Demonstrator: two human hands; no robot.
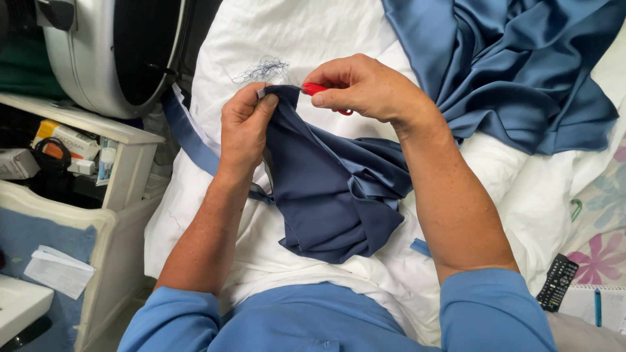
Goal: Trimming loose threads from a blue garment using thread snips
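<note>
My left hand [244, 127] pinches the upper edge of a dark blue piece of fabric [329, 189] that hangs bunched over my lap. My right hand [362, 85] holds a small red tool [316, 89], its metal tip touching the fabric edge beside my left fingers. A loose tangle of blue threads [264, 68] lies on the white sheet [293, 32] just above the hands. A blue strip [189, 133] trails off to the left under my left wrist.
A large heap of shiny blue cloth [515, 65] lies at the upper right. A black remote [556, 282] and a notebook with a pen [598, 306] sit at the lower right. At left stand a white shelf [85, 124] and a grey machine [111, 52].
</note>
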